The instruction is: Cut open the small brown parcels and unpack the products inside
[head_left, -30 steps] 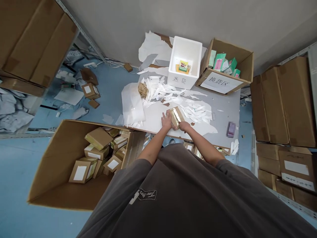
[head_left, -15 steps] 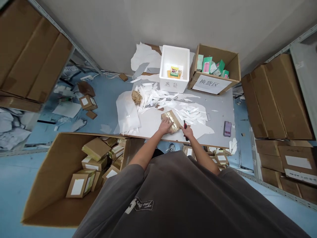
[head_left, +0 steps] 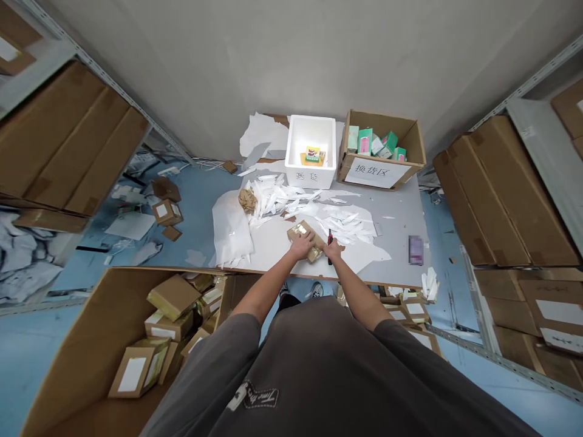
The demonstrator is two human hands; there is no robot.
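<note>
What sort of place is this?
Probably a warehouse exchange area: a sign reading 换货区 (exchange area) on one carton, taped parcels in a bigger carton, and metal shelving with brown boxes.

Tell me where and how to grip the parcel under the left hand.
Probably by the far left end of the parcel, from the left, pinching its long sides: that end shows uncovered, while the left hand covers the middle and the right hand, holding a tool, is by the other end.
</note>
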